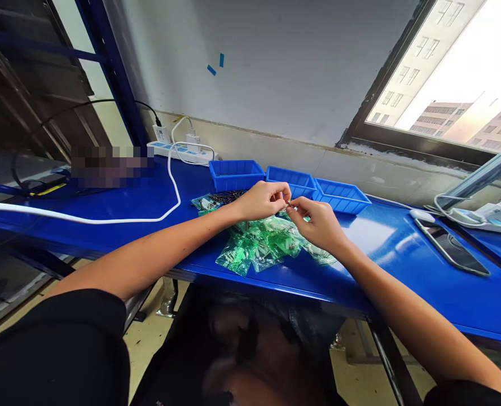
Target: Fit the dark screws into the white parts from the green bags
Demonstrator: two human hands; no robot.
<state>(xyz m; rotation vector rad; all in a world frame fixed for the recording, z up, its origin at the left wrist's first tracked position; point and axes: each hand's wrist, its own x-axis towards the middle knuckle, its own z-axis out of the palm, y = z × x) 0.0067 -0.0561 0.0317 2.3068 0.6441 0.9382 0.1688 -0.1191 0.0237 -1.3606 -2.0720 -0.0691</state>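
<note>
My left hand (264, 201) and my right hand (316, 221) meet above the blue table, fingertips pinched together around something small and dark that I cannot make out. Below them lies a pile of green-tinted clear plastic bags (261, 245) with small pale pieces inside. Dark thin parts (229, 197) lie beside my left hand, next to another small bag (206, 203). Behind the hands stand three blue bins: the left bin (237, 176), the middle bin (295, 179), partly hidden by my left hand, and the right bin (342, 196).
A white power strip (183, 152) with chargers sits at the back left, and its white cable (106, 220) crosses the table (407, 287). At the right lie a phone (453, 247), a white mouse-like object (422, 215) and another power strip (485, 217).
</note>
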